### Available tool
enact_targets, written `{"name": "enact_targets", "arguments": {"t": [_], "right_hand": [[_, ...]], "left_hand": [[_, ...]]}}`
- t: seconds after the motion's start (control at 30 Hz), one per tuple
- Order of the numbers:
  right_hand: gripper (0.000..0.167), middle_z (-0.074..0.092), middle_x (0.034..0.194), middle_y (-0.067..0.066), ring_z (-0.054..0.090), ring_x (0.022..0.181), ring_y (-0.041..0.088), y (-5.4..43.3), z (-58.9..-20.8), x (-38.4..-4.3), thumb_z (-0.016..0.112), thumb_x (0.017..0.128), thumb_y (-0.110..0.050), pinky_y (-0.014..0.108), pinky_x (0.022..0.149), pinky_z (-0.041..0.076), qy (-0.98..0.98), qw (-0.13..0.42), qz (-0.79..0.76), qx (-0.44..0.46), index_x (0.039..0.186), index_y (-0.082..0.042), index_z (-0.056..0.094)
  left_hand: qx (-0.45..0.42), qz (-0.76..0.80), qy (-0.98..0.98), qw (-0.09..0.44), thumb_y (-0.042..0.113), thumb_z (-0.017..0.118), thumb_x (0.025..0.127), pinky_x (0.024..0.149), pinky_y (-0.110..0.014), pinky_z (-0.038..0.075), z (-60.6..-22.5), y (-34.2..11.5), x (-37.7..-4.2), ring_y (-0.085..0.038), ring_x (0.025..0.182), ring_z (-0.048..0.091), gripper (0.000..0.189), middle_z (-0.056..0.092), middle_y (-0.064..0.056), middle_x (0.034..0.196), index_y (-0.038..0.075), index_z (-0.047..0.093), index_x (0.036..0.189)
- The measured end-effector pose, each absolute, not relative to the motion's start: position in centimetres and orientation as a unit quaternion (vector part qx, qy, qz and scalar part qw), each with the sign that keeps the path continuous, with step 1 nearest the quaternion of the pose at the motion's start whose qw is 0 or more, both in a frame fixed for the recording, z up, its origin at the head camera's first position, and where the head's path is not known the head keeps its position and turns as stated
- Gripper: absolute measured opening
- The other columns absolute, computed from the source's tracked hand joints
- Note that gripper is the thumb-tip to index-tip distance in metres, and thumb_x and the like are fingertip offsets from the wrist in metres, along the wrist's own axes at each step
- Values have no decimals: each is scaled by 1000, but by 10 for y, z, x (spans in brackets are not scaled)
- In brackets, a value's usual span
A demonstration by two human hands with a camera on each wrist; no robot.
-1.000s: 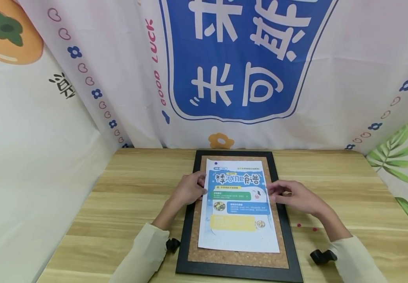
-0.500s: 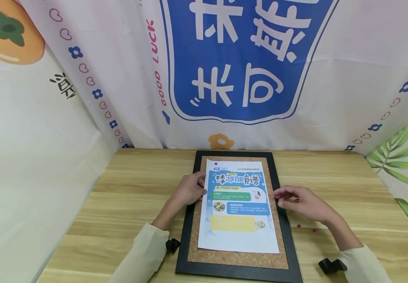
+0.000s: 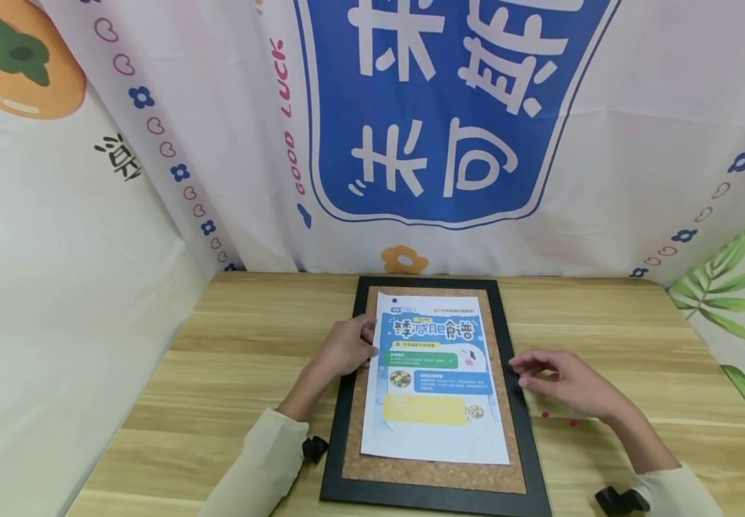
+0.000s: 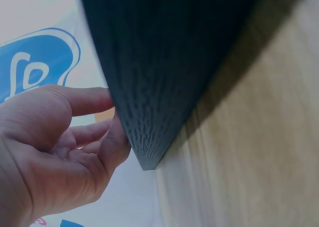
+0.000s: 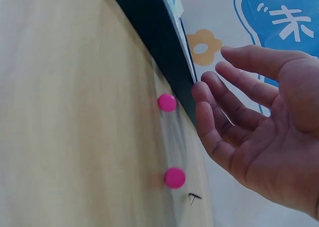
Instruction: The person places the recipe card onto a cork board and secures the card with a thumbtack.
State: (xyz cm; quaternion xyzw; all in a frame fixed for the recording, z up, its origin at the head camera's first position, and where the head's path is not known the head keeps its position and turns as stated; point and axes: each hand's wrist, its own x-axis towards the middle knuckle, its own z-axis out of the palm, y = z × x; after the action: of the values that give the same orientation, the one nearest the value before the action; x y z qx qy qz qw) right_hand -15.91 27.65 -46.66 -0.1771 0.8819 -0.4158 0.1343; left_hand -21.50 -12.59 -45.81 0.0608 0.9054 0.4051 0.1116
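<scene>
A printed poster sheet (image 3: 437, 438) in blue, green and yellow lies on a cork board (image 3: 353, 468) with a black frame (image 3: 433, 495). One purple pushpin (image 3: 395, 300) sits at the sheet's top left corner. My left hand (image 3: 344, 345) reaches over the frame's left side, fingertips at the sheet's left edge, fingers loosely bent. Over the right side of the frame hovers my right hand (image 3: 563, 378), its fingers relaxed and nothing between them. The right wrist view has this hand (image 5: 264, 132) beside the frame's edge, thumb apart from the fingers.
Two pink pushpins (image 5: 167, 102) (image 5: 175, 177) lie on the wooden table (image 3: 631, 345) right of the board. Near them is a small dark pin (image 5: 195, 196), its point down. A printed curtain (image 3: 250, 179) hangs behind the table's far edge.
My right hand has moved away from the sheet's right edge, rightward and toward me, to above the frame. The left hand and the sheet have stayed in place.
</scene>
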Motion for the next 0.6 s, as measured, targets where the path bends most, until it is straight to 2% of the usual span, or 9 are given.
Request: {"name": "enact_targets", "arguments": {"t": [0.2,0.6], "right_hand": [[30,74,121,9,67,103,4,286,-472,-151,72,104,-22,22,88,60,873,151,-428,-179,129,-5,72],[21,75,110,6,66,93,4,302,-477,-142,71,102,-13,23,79,60,868,178,-426,-182,121,-3,74]], "left_hand": [[61,403,906,113,-8,73,95,59,-27,61,-459,-126,-215,-17,68,65,55,62,-13,103,-3,58,148],[60,404,906,111,-7,73,95,58,-25,61,-460,-125,-216,-17,73,66,55,62,-13,103,-2,58,148]]}}
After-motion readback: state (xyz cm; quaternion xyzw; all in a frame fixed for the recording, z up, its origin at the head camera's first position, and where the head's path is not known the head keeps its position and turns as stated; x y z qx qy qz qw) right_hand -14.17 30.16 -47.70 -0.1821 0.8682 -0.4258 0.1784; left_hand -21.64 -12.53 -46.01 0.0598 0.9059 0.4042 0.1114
